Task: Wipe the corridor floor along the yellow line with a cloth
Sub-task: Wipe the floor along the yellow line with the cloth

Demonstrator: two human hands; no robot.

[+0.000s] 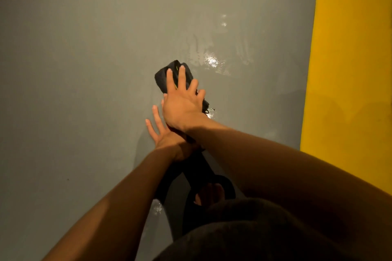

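The grey corridor floor point(74, 70) is lying dull and dry across the whole left side, with no streaks showing there. Moving rightward, the person's left hand point(163, 135) is resting flat near the middle of the view, its fingers straight and spread wide; it appears to be pressing down on the trailing end of the dark cloth point(164, 75), though the wrist above is hiding the contact. Just beyond it, the right hand point(182, 101) is crossing over the left wrist and pressing the front of the cloth against the floor, fingers splayed and straight, holding nothing by curling. A sandalled foot point(212, 194) is showing below, between the forearms. Right of the cloth, wet smears point(212, 57) are glistening, so that patch is looking already wiped. Farther right, a dry grey strip is separating the smears from the yellow line point(350, 70), which is running up the right edge. Judging from this, only a small patch is done, and the stretch along the line is remaining.
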